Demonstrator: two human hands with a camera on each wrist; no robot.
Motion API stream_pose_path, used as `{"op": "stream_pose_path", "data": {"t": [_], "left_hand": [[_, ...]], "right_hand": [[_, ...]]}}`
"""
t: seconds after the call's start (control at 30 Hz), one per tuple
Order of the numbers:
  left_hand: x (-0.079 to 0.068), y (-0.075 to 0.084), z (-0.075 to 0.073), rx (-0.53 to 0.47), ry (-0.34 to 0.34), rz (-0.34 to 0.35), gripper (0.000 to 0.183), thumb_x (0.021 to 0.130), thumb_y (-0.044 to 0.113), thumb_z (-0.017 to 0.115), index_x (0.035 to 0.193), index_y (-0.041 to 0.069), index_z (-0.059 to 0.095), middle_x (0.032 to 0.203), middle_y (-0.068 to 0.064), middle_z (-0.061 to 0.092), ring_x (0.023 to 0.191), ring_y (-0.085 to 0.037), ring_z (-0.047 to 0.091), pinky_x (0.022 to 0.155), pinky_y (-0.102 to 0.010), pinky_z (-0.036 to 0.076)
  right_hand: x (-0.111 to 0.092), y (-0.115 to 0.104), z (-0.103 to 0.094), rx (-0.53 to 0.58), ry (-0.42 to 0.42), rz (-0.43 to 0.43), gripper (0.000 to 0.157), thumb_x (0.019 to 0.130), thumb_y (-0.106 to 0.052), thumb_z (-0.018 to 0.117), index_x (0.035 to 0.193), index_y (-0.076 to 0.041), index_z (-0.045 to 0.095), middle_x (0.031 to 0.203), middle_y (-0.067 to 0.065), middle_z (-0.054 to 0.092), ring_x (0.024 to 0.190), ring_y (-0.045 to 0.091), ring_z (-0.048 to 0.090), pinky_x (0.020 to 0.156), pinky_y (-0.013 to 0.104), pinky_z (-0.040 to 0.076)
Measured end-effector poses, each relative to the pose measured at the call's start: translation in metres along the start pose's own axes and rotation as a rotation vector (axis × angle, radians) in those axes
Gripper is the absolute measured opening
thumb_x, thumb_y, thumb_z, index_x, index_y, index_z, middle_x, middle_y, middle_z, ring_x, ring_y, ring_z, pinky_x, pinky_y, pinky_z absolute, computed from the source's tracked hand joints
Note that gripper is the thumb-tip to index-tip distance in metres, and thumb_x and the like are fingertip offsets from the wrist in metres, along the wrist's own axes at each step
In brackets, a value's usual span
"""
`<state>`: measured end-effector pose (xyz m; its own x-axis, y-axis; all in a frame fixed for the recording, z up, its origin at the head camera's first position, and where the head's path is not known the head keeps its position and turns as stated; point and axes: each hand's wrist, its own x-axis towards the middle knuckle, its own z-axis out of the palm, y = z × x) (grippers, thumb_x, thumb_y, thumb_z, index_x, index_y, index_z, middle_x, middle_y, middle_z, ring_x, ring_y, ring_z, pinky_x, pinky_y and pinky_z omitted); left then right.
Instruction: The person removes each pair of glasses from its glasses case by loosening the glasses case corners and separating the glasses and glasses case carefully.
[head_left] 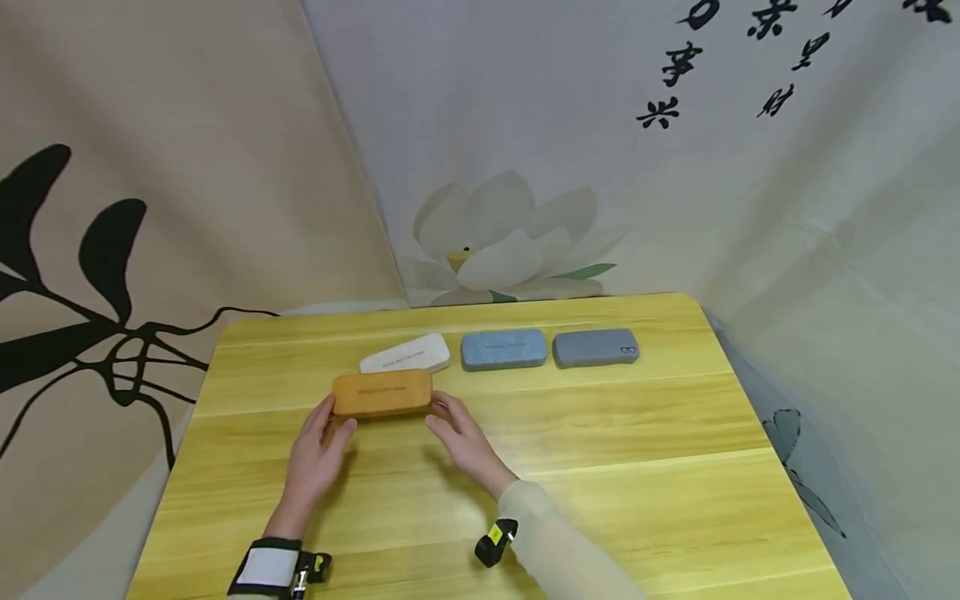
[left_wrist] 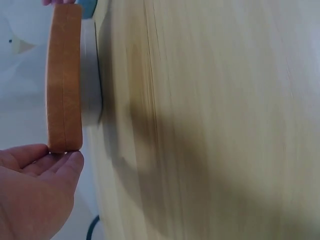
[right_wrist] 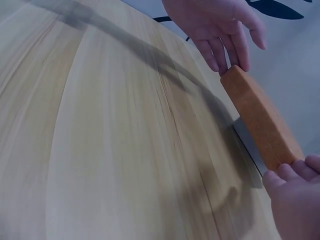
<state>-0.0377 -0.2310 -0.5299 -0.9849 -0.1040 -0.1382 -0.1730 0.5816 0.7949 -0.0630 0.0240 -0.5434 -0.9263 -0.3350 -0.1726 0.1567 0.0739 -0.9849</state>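
An orange glasses case (head_left: 382,393) is held up off the table between both hands, its long side across the head view. My left hand (head_left: 313,458) touches its left end with extended fingertips, the thumb apart from it. At the opposite end, the fingertips of my right hand (head_left: 467,442) press against the case, its thumb also standing off. The left wrist view shows the orange case (left_wrist: 64,80) edge-on above the table. Partly hidden behind it lies a white glasses case (head_left: 408,354), set at a slant.
To the right of the white case, a blue glasses case (head_left: 504,349) and a grey-blue glasses case (head_left: 596,347) with a small spectacles mark lie side by side. They rest on a yellow wood-grain table (head_left: 600,467). Printed cloth (head_left: 487,125) hangs behind the table's far edge.
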Motion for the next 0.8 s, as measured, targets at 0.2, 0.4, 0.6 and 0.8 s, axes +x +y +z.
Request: {"op": "stream_pose_path", "data": {"t": [0.2, 0.4, 0.6, 0.8], "left_hand": [[0.002, 0.01, 0.013, -0.014, -0.009, 0.018, 0.067, 0.108, 0.029, 0.054, 0.161, -0.002, 0.027, 0.166, -0.025, 0.026, 0.147, -0.043, 0.038, 0.12, -0.051, 0.033], [0.004, 0.014, 0.027, 0.0, -0.009, 0.057, 0.067, 0.107, 0.028, 0.056, 0.16, -0.004, 0.03, 0.164, -0.025, 0.03, 0.147, -0.042, 0.038, 0.119, -0.049, 0.035], [0.003, 0.022, 0.039, -0.014, -0.026, 0.095, 0.067, 0.107, 0.028, 0.057, 0.159, -0.005, 0.031, 0.164, -0.025, 0.031, 0.149, -0.04, 0.035, 0.119, -0.048, 0.034], [0.003, 0.028, 0.053, -0.006, -0.047, 0.115, 0.067, 0.106, 0.028, 0.059, 0.158, -0.005, 0.033, 0.163, -0.024, 0.034, 0.151, -0.039, 0.033, 0.119, -0.048, 0.035]], "right_hand": [[-0.007, 0.004, -0.015, 0.02, 0.013, -0.006, 0.057, 0.11, -0.026, 0.05, 0.16, -0.004, 0.034, 0.161, 0.018, 0.039, 0.149, 0.037, 0.038, 0.12, 0.056, 0.031], [-0.017, 0.01, -0.029, 0.033, 0.031, -0.014, 0.057, 0.11, -0.024, 0.049, 0.16, -0.001, 0.032, 0.162, 0.021, 0.037, 0.149, 0.04, 0.035, 0.12, 0.057, 0.031], [-0.025, 0.012, -0.042, 0.067, 0.063, -0.017, 0.057, 0.11, -0.021, 0.049, 0.159, 0.002, 0.031, 0.161, 0.024, 0.037, 0.15, 0.041, 0.034, 0.121, 0.057, 0.03], [-0.033, 0.017, -0.055, 0.067, 0.093, -0.017, 0.058, 0.11, -0.023, 0.048, 0.16, 0.002, 0.03, 0.161, 0.025, 0.036, 0.15, 0.042, 0.033, 0.122, 0.058, 0.027]]}}
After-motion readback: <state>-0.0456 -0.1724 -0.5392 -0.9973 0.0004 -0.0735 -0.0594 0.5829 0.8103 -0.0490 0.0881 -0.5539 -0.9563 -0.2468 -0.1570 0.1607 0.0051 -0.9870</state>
